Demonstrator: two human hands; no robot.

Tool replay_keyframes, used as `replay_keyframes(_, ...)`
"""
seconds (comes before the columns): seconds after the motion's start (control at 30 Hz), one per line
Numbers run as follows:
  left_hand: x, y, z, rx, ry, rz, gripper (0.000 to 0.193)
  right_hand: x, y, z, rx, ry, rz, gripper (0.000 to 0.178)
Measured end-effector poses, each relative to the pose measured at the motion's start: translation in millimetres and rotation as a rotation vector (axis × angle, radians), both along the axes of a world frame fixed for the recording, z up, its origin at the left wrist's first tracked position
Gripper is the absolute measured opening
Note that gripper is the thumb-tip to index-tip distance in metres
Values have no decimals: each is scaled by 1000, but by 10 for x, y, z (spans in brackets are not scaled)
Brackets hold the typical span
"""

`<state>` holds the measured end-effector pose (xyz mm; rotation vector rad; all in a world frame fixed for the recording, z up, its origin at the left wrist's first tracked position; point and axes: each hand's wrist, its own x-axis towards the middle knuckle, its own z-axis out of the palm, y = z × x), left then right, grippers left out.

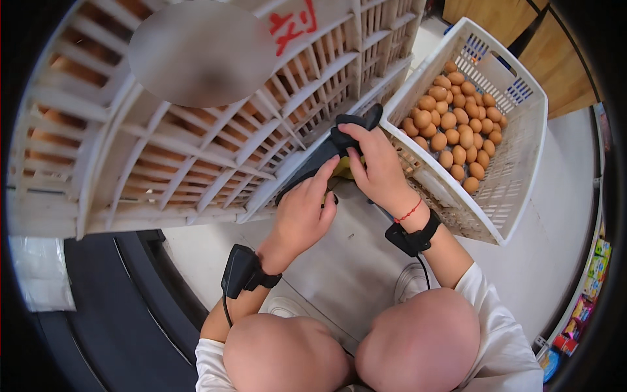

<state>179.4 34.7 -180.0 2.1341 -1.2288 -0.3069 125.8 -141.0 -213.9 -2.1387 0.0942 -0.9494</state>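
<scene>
In front of the stacked white plastic crates [297, 173], both my hands are on a long black object with a rounded, knob-like end [369, 117]. I cannot make out its exact kind. My right hand [377, 163] has its fingers curled over the upper part, near the knob. Along the lower part, my left hand [302, 215] grips with bent fingers. Something yellowish shows between the hands, mostly hidden. To the right of my right hand stands a white slatted basket [522, 189] with many brown eggs [457, 124] inside.
Brown eggs show dimly through the crate slats. At the lower left is a black ribbed surface [111, 287] with a clear plastic bag [42, 274] on it. Wooden panels [562, 59] stand behind the basket. A shelf with colourful packets [591, 281] runs along the right edge.
</scene>
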Motion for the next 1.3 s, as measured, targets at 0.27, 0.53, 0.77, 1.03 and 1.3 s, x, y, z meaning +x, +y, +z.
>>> replay_keyframes(0.27,-108,138,-155,-174,-29,103,58,101,54,35,-174,-29,-26,48)
replay_keyframes(0.53,-124,281,-189,-243,22,153,57,258,247,-65,-394,-128,107,37)
replay_keyframes(0.77,-156,344,-110,-237,125,155,57,250,169,-32,-451,-69,-45,36)
replay_keyframes(1.03,-161,346,-99,-256,116,185,58,247,100,-62,-430,-32,-70,30)
replay_keyframes(1.3,-106,273,-72,-266,48,202,58,205,106,-9,-332,1,-16,32)
